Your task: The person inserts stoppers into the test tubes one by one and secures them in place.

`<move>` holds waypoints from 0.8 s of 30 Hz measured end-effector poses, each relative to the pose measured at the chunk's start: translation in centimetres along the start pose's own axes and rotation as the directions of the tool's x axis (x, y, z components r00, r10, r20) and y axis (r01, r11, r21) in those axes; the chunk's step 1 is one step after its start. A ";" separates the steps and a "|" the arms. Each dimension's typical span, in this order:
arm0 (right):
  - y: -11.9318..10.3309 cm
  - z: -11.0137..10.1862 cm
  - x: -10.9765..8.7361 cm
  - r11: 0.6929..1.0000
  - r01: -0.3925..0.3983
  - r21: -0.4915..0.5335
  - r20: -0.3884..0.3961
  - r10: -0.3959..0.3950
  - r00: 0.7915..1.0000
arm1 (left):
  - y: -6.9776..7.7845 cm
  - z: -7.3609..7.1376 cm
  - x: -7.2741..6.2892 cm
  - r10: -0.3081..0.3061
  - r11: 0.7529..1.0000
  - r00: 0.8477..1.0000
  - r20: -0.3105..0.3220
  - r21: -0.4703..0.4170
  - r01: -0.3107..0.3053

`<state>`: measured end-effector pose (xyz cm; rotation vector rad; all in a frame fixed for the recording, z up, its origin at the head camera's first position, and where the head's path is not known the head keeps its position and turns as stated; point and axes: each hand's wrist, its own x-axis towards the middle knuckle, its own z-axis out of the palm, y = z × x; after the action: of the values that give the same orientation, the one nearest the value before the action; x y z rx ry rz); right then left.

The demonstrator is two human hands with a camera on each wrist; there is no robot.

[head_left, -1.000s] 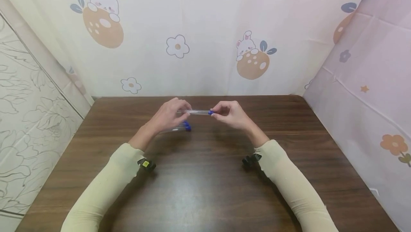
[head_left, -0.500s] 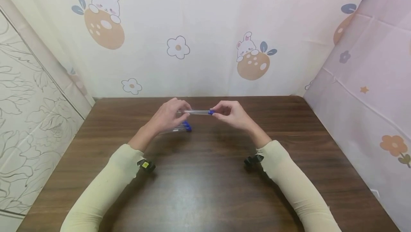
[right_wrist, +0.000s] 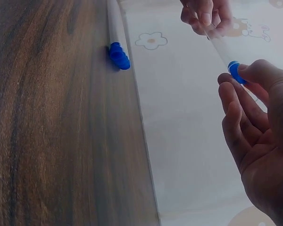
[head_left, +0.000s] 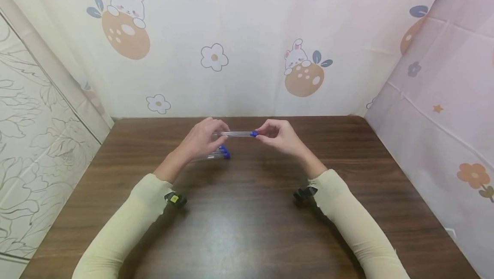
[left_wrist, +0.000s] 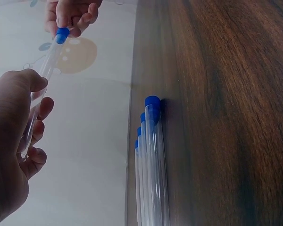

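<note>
My left hand [head_left: 200, 138] grips a clear test tube [head_left: 239, 133] by its body, holding it roughly level above the table. The thumb and fingers of my right hand [head_left: 281, 136] pinch the blue cap [left_wrist: 62, 36] at the tube's right end. In the left wrist view the cap sits at the tube's mouth; how firmly it is seated I cannot tell. The tube looks see-through, with no contents visible. Below and nearer than my left hand lie several capped test tubes [left_wrist: 155, 165] side by side on the table, their blue caps pointing right and their far ends hidden in the head view.
The dark wooden table [head_left: 231, 210] stretches toward me. A pale printed curtain [head_left: 247, 34] hangs along its back edge, and another curtain [head_left: 444, 112] borders the right side. A small black camera [head_left: 176, 199] sits at the left wrist.
The right hand and the blue cap have shifted very slightly up. Both hands keep their hold, and the tubes on the table stay put.
</note>
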<state>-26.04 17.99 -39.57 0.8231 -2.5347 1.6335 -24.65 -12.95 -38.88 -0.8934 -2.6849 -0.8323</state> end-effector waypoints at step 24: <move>0.2 0.0 -0.1 0.998 -0.004 -0.069 0.034 0.006 0.999 | -0.1 0.7 0.0 0.051 0.998 0.999 0.000 0.048 -0.051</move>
<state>-26.00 18.12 -39.74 0.8472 -2.6013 1.5374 -24.67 -12.61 -39.47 -0.9457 -2.6571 -0.7547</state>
